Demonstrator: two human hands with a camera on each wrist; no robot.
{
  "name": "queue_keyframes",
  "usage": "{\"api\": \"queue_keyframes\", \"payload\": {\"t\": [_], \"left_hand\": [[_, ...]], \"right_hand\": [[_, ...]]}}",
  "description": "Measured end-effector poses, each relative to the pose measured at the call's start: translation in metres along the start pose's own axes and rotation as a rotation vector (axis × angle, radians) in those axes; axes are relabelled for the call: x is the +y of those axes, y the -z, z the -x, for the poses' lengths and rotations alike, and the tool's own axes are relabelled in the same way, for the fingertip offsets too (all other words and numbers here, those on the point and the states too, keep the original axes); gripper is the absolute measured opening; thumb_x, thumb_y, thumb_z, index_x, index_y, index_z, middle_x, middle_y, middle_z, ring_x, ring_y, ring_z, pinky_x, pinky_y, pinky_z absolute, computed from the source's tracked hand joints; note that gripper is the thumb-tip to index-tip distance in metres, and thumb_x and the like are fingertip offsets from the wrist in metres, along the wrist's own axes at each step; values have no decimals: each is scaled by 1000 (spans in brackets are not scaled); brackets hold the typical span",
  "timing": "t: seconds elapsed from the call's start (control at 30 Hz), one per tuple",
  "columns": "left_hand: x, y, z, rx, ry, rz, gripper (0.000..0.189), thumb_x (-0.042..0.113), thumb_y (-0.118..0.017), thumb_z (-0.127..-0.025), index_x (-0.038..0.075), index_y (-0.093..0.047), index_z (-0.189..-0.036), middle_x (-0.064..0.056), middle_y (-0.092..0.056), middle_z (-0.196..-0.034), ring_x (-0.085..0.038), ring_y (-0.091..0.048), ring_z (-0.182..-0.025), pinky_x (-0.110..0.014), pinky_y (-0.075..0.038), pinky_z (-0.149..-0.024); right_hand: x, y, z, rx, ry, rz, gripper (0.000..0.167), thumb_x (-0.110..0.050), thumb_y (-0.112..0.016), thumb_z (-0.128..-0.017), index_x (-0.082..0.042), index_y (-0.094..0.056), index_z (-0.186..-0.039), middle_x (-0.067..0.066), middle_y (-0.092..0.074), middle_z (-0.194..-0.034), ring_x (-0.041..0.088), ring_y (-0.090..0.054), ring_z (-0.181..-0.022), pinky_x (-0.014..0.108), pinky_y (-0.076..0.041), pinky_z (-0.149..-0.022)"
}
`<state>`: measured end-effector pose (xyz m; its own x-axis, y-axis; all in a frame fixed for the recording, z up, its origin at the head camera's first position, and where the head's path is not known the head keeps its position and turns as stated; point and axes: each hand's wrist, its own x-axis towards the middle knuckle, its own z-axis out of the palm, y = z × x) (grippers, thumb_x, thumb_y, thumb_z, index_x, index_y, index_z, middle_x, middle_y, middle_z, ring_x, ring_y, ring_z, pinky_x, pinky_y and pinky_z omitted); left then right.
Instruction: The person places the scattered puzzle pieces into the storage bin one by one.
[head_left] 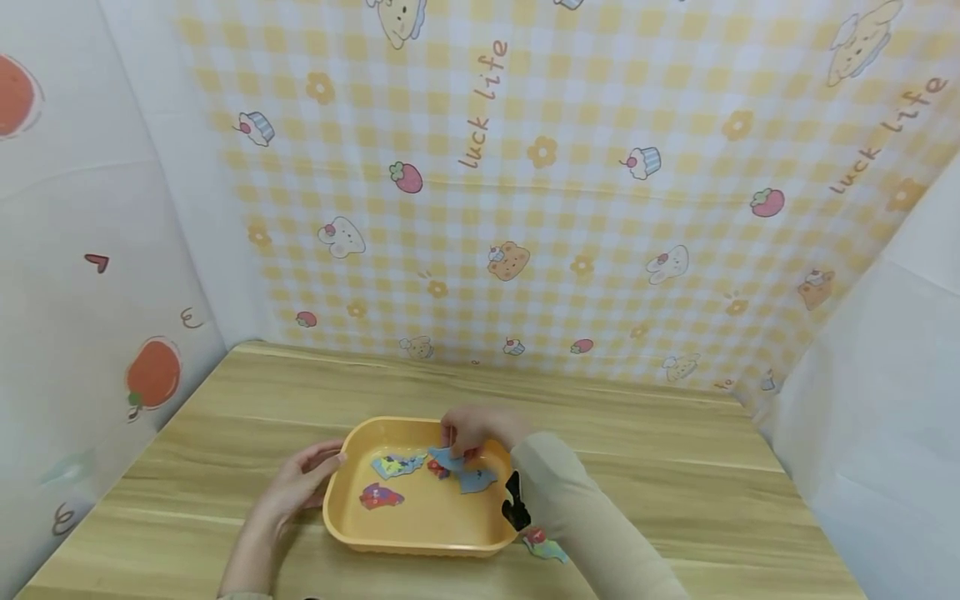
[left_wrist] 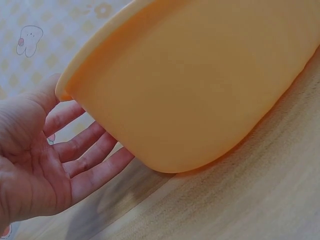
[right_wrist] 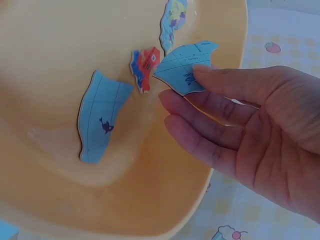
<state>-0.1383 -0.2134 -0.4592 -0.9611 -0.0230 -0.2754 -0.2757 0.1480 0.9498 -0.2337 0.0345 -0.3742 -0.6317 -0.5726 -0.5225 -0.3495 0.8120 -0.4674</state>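
A yellow plastic basin [head_left: 420,547] stands on the wooden table. My left hand [head_left: 303,482] holds its left end, thumb at the rim and fingers against the outer wall [left_wrist: 180,90]. Over the basin's far right part, my right hand [right_wrist: 250,115] pinches a light-blue map puzzle piece [right_wrist: 184,67] between thumb and fingers. Below it in the basin lie another blue puzzle piece [right_wrist: 102,117] with a small dark animal print and a red-and-blue piece [right_wrist: 145,68]. Further left in the basin are a yellow-green piece [head_left: 397,465] and a red-purple piece [head_left: 381,496].
Outside the basin, by its right front corner, a green-and-red puzzle piece [head_left: 543,546] lies on the table [head_left: 712,500], partly covered by the right sleeve [head_left: 573,500]. A yellow checked cloth [head_left: 450,208] hangs behind the table, with white cloth at both sides.
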Motion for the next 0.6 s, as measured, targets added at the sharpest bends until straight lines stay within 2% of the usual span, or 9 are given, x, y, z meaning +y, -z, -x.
{"api": "queue_keyframes", "payload": {"t": [0.27,0.4,0.6], "left_hand": [[1,0,-1,-10,-4,-25,55,26,-54,-91,-2,-35,-135,-29,-35,-139,-29,-56,-108,-41,-56,-79],[1,1,-1,-4,1,-23,56,26,-54,-91,-2,-35,-135,-28,-36,-139,-29,-56,-109,-42,-56,-80],[0,1,-2,-2,5,-17,56,27,-54,-91,-2,-36,-135,-28,-37,-139,-30,-55,-110,-42,-56,-81]], "right_hand": [[-12,-9,-7,-62,-52,-16,8,3,-60,-83,-4,-60,-87,3,-58,-73,27,-66,-74,36,-58,-74],[-17,-13,-12,-86,-72,16,10,3,-60,-82,-6,-59,-86,5,-59,-75,24,-65,-70,31,-58,-69],[-20,-18,-19,-136,-63,30,10,2,-61,-83,-7,-57,-81,2,-55,-70,16,-58,-64,28,-57,-66]]}}
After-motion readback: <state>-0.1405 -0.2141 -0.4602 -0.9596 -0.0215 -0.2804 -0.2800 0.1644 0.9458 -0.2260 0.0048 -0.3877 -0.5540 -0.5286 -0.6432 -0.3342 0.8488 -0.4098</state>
